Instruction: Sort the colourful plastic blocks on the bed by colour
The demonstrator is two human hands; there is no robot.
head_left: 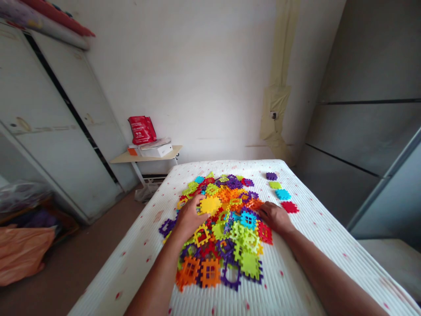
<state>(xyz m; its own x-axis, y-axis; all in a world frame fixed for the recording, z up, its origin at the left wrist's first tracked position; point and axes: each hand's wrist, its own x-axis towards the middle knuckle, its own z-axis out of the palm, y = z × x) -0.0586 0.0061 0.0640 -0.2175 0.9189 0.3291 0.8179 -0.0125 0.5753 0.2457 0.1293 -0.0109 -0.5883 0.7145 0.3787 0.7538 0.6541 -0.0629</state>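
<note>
A heap of notched plastic building tiles in several colours covers the middle of the bed. My left hand (191,216) grips a solid yellow tile (210,205) between thumb and fingers, just over the heap. At the heap's right edge rests my right hand (274,216), its fingers bent down by an orange tile (254,204); the fingertips are hidden, so I cannot tell if they hold anything. Near that hand lie a blue window tile (248,220) and a red tile (265,232). Apart on the right, a purple (271,176), a green (275,185), a blue (283,194) and a red solid tile (290,207) form a row.
The tiles lie on a bed with a white ribbed cover (148,259). Behind it at left, a small table (148,158) bears a white box (158,149) and a red bag (142,130). A wardrobe (62,127) stands left, a grey cabinet (358,145) right.
</note>
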